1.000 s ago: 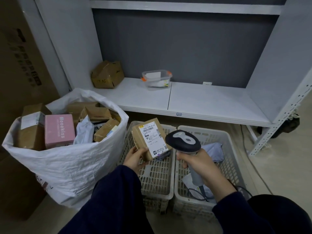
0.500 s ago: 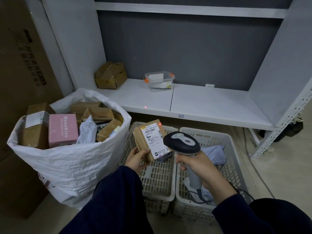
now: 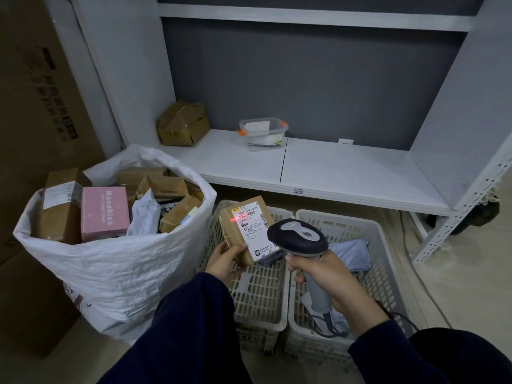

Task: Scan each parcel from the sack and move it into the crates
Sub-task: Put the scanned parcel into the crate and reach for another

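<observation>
Parcel point(image 3: 240, 231) pinched at lower end by left hand point(image 3: 223, 263), long axis rising away, over left crate point(image 3: 257, 296); right hand point(image 3: 329, 281) clasps scanner point(image 3: 297, 236)

One sack point(image 3: 116, 267), two crates point(image 3: 260, 289), one scanner point(image 3: 297, 236). One labelled parcel point(image 3: 243, 231) out, one pink box point(image 3: 104, 213) in the sack's heap, the rest too piled to count. On the shelf point(image 3: 346, 167): one cardboard box point(image 3: 182, 124), one clear tub point(image 3: 263, 131).
</observation>
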